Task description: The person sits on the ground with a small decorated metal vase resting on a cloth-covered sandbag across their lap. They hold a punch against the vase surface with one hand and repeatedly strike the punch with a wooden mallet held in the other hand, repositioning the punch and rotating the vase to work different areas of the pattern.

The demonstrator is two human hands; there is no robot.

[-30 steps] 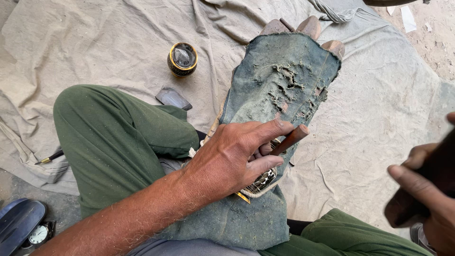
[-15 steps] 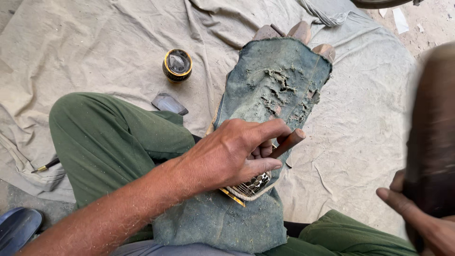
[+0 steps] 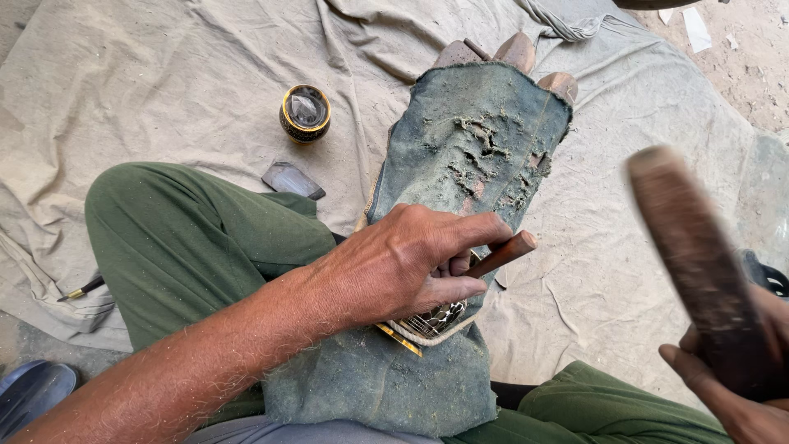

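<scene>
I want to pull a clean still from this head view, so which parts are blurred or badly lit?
Head view: the dark wooden mallet-like club in the right hand is motion-smeared; the left hand holding the brown wooden-handled tool is sharp, as are the dusty green cloth and small round black-and-gold pot; daylight is soft and even, with faint shadows and no glare.

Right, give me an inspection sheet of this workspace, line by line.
Surface: creased beige cloth spread on the ground.
Job's things: dusty green cloth over the leg; patterned piece under the hand; wooden-handled tool; blurred wooden mallet.
Clutter: black and gold pot, grey shard, brush.
Grippers: left hand grips the tool; right hand grips the mallet.
Cables: nothing seen.
Surroundings: sandy ground, blue shoe.
</scene>
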